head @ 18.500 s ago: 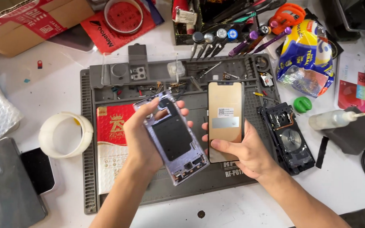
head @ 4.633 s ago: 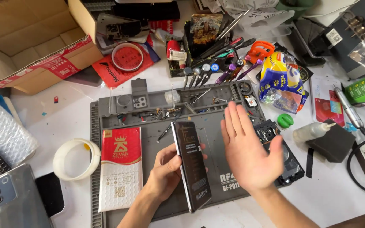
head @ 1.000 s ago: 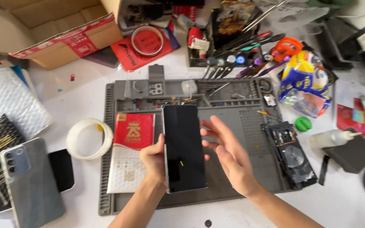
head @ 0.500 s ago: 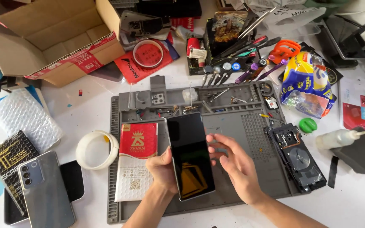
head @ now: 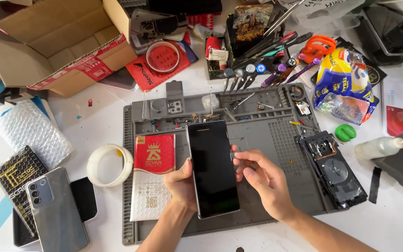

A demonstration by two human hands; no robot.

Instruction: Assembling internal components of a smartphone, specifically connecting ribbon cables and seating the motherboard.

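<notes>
1 phone [head: 212, 168], dark screen up, held over the grey mat [head: 276, 140]. Left hand [head: 183, 182] grips its left edge, fingers clamped round it w/ thumb on the front. Right hand [head: 262, 179] touches the right edge, fingers loosely curled, a bit apart. 1 tape roll [head: 109, 164] left of mat, 1 grey phone [head: 54, 210] further left, 1 cardboard box [head: 57, 39] up top.

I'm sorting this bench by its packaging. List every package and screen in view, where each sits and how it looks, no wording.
Phone screen: dark, tall rectangle, gripped by the left hand, right hand at its edge.
Red and white packet: flat on the grey mat, left of the phone.
Cardboard box: open, brown, top left.
Yellow and blue bag: crumpled, upper right.
Black and gold packet: far left.
</notes>
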